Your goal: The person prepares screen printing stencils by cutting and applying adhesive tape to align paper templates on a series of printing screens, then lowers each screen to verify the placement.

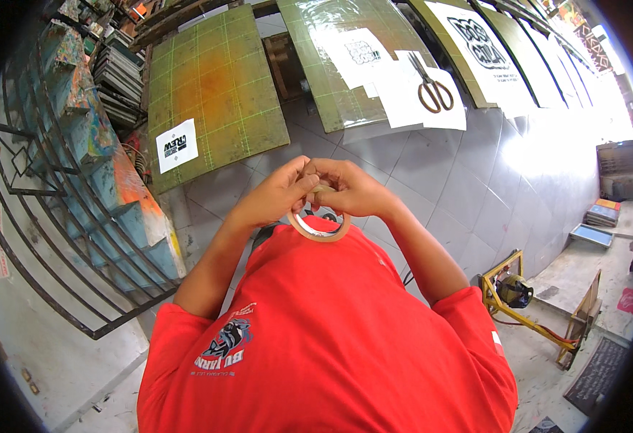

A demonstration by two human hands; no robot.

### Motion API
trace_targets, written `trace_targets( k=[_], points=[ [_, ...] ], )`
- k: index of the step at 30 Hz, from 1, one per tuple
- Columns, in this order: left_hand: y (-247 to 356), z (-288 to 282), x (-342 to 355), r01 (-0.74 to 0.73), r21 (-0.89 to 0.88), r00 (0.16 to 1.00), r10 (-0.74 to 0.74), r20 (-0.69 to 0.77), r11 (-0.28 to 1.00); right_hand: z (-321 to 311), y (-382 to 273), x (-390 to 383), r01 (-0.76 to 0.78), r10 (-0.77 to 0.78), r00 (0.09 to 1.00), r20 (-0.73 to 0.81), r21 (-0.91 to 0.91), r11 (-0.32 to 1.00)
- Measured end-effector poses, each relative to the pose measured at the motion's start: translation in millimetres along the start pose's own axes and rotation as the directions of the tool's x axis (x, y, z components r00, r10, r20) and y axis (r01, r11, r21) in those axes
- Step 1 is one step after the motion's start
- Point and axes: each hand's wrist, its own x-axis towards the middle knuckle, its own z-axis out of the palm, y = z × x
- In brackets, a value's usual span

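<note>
The left hand (274, 193) and right hand (358, 190) meet with fingers pinching a tan, ring-shaped tape roll (321, 237), its top hidden, perhaps with a loose end. A stained green-gold rectangular board (219, 94) lies toward eleven o'clock, dark-handled metal scissors (432, 90) toward one; grey floor tiles (468, 169) spread toward three, where glare blurs the room; a curved black metal railing (56, 249) stands near nine.
</note>
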Motion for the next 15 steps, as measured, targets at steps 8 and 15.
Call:
trace_targets(
  k=[8,15],
  points=[
    [-29.3,12.1,-3.2,-0.139,-0.121,0.989,0.13,-0.077,0.983,5.8,13.6,-8.4,-0.094,0.093,0.985,-0.144,-0.002,0.996],
    [-46.2,12.0,-24.7,-0.101,-0.255,0.979,0.051,-0.195,0.962,18.7,34.7,-10.8,-0.009,0.031,0.975,-0.22,0.101,0.995]
  ],
)
